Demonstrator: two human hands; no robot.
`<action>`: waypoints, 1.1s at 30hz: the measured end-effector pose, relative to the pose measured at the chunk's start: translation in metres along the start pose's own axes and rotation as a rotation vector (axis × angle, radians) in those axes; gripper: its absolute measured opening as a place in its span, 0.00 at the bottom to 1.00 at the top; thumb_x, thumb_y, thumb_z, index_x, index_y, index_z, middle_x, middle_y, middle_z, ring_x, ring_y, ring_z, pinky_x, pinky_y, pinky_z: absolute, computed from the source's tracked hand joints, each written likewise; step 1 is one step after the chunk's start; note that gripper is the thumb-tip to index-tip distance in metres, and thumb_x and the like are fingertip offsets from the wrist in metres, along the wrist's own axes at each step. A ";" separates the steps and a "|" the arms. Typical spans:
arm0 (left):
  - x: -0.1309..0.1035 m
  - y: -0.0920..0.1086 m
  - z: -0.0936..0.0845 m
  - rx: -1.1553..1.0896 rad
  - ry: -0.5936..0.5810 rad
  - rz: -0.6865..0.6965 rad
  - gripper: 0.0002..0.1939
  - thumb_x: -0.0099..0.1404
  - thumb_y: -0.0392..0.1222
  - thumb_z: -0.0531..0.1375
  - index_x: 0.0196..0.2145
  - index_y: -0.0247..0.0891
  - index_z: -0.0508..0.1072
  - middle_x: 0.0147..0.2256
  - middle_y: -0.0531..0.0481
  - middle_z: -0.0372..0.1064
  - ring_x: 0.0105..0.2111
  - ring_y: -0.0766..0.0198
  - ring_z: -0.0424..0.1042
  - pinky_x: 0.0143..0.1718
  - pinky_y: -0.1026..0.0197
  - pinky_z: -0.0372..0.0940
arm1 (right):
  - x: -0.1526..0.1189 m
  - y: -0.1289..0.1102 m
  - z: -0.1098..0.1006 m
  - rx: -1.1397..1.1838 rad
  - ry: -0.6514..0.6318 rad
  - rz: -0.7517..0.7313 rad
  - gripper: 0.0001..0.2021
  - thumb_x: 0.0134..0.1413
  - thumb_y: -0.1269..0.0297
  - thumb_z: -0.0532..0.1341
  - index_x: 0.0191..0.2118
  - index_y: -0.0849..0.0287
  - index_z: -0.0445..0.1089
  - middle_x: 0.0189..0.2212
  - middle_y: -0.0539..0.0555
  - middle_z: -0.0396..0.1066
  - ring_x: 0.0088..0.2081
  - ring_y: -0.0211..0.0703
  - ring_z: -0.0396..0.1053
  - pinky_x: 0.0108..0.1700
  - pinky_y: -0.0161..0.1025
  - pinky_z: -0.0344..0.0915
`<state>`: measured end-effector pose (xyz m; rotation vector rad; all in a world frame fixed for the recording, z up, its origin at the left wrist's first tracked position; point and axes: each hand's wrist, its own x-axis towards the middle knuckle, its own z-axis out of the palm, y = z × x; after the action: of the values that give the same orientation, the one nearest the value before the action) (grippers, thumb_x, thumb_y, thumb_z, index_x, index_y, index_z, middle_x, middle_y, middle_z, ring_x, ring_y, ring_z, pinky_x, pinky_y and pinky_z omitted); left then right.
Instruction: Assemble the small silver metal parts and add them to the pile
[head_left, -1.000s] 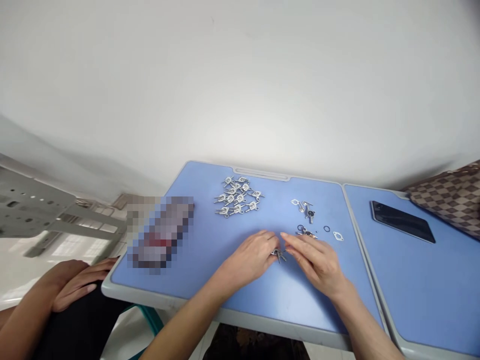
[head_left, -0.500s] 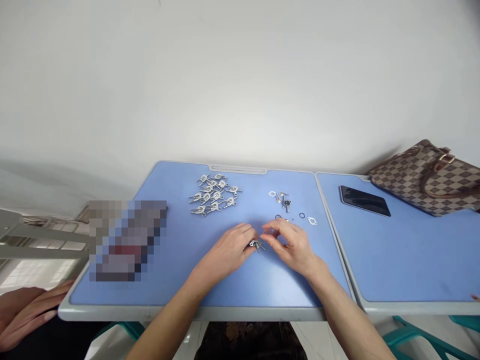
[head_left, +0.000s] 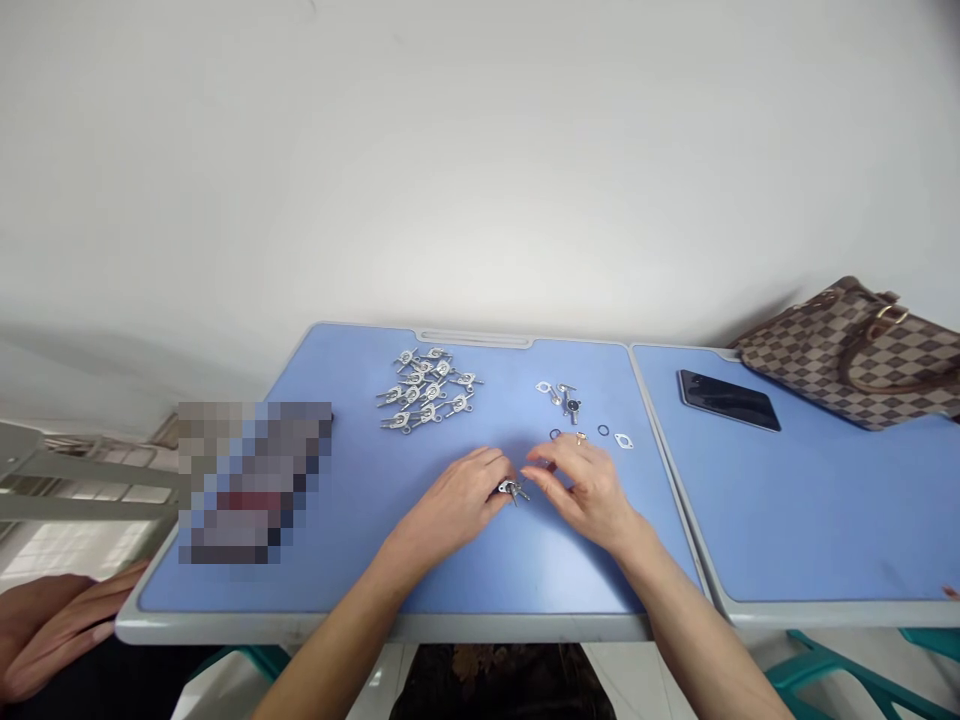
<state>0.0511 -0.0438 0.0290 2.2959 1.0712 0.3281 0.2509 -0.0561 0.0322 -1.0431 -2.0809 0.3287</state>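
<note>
Pinching flanged metal fitting (head_left: 512, 490) in closed fingers behind tabletop's front edge (head_left: 517, 628), left hand (head_left: 469, 490) likely steadies it; right hand (head_left: 581, 482) part-open, hold unclear.

"What's on the right table (head_left: 810, 520)?"

"A dark phone (head_left: 730, 400) near the surface's far left corner, and a brown checkered handbag (head_left: 847, 350) just beside it at the far edge."

"And the left table (head_left: 360, 560)?"

"A pixelated object (head_left: 247, 480) along the left edge, too masked to name. Another person's hand (head_left: 67, 632) is beside the near left corner."
</note>
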 end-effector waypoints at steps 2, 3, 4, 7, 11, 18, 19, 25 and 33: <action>0.000 -0.001 0.001 -0.010 0.004 0.006 0.04 0.67 0.33 0.54 0.33 0.38 0.66 0.36 0.50 0.67 0.37 0.59 0.67 0.39 0.56 0.63 | 0.000 -0.001 0.001 0.055 -0.044 -0.018 0.12 0.67 0.67 0.54 0.54 0.58 0.66 0.37 0.55 0.75 0.36 0.41 0.71 0.40 0.40 0.67; -0.001 -0.002 0.001 -0.018 0.004 0.011 0.04 0.67 0.33 0.54 0.35 0.38 0.67 0.37 0.49 0.67 0.38 0.58 0.67 0.41 0.56 0.63 | 0.000 -0.002 0.001 0.094 -0.069 -0.026 0.16 0.67 0.69 0.53 0.58 0.58 0.62 0.40 0.56 0.75 0.39 0.41 0.72 0.41 0.40 0.67; -0.001 -0.002 0.001 -0.027 0.002 0.017 0.04 0.67 0.33 0.54 0.36 0.38 0.67 0.38 0.49 0.68 0.40 0.58 0.67 0.43 0.55 0.63 | 0.000 -0.003 0.001 0.131 -0.090 -0.029 0.18 0.68 0.70 0.51 0.61 0.57 0.59 0.41 0.56 0.75 0.40 0.41 0.72 0.43 0.40 0.68; -0.001 -0.001 0.000 -0.035 -0.002 0.016 0.05 0.67 0.33 0.54 0.39 0.39 0.68 0.39 0.49 0.68 0.41 0.58 0.67 0.43 0.55 0.63 | 0.001 -0.006 -0.002 0.186 -0.095 -0.009 0.14 0.67 0.70 0.53 0.55 0.56 0.65 0.38 0.54 0.75 0.39 0.40 0.72 0.42 0.39 0.67; -0.001 0.000 0.000 -0.024 0.011 -0.006 0.05 0.67 0.33 0.54 0.33 0.38 0.66 0.34 0.51 0.65 0.36 0.60 0.66 0.38 0.58 0.61 | 0.000 -0.006 -0.002 0.149 -0.036 0.046 0.03 0.63 0.66 0.59 0.38 0.57 0.68 0.29 0.51 0.73 0.30 0.38 0.69 0.34 0.36 0.64; 0.001 -0.001 0.000 -0.032 0.009 -0.001 0.07 0.67 0.33 0.53 0.30 0.38 0.64 0.33 0.52 0.64 0.35 0.61 0.64 0.35 0.58 0.59 | 0.000 -0.003 0.003 0.174 -0.020 0.104 0.07 0.62 0.61 0.61 0.34 0.57 0.66 0.26 0.49 0.70 0.28 0.37 0.67 0.32 0.35 0.62; 0.000 -0.002 0.000 -0.029 0.007 0.000 0.07 0.67 0.33 0.53 0.30 0.38 0.63 0.33 0.52 0.64 0.35 0.61 0.64 0.35 0.58 0.59 | 0.001 -0.003 0.003 0.175 -0.014 0.109 0.08 0.62 0.61 0.61 0.33 0.57 0.66 0.26 0.49 0.70 0.27 0.37 0.66 0.32 0.35 0.62; 0.002 0.001 -0.003 -0.032 -0.004 0.001 0.05 0.67 0.33 0.53 0.34 0.39 0.67 0.36 0.51 0.66 0.38 0.59 0.65 0.38 0.58 0.60 | 0.002 -0.005 0.005 0.270 0.068 0.212 0.08 0.60 0.61 0.63 0.31 0.57 0.66 0.25 0.49 0.69 0.27 0.37 0.66 0.32 0.36 0.63; 0.002 0.005 -0.008 0.035 -0.001 -0.050 0.04 0.65 0.34 0.54 0.34 0.40 0.68 0.35 0.51 0.67 0.37 0.60 0.66 0.36 0.60 0.59 | 0.004 0.015 -0.054 0.471 0.085 0.502 0.06 0.65 0.63 0.51 0.40 0.55 0.64 0.25 0.46 0.64 0.27 0.37 0.64 0.32 0.36 0.62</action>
<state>0.0519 -0.0413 0.0380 2.2951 1.1406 0.2909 0.2978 -0.0493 0.0622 -1.2375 -1.5310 0.9545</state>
